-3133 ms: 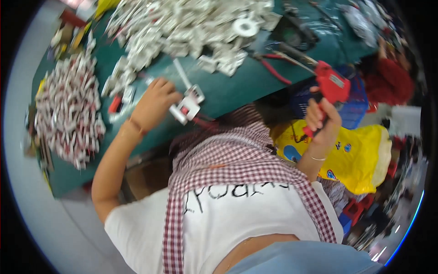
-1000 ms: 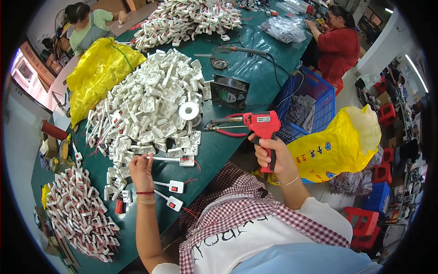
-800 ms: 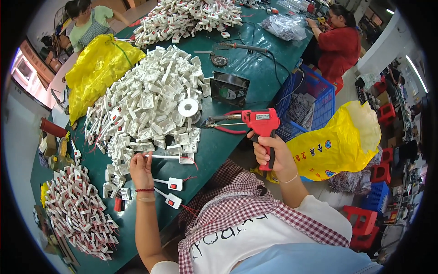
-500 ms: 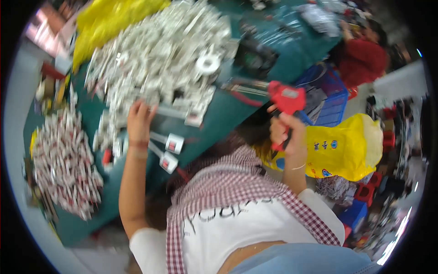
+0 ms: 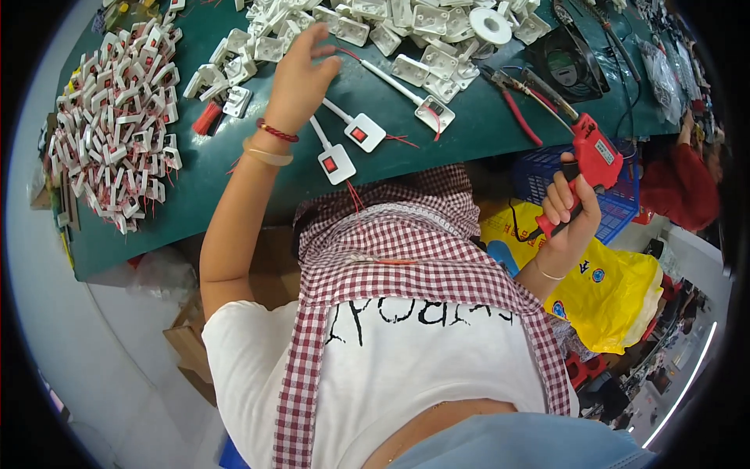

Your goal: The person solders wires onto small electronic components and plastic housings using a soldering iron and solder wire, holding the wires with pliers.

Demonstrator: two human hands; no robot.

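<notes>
Plainly, right hand (image 5: 581, 216) wraps red soldering gun (image 5: 598, 153); left hand (image 5: 303, 84) half-open

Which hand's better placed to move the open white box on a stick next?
Left, I'd say. The left hand is over the table, close to the wire at the stick end of the open white box. The right hand is wrapped around the red gun-shaped tool.

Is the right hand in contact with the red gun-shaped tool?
Touching: the head view shows the right hand with its fingers closed around the handle of the red gun-shaped tool.
</notes>
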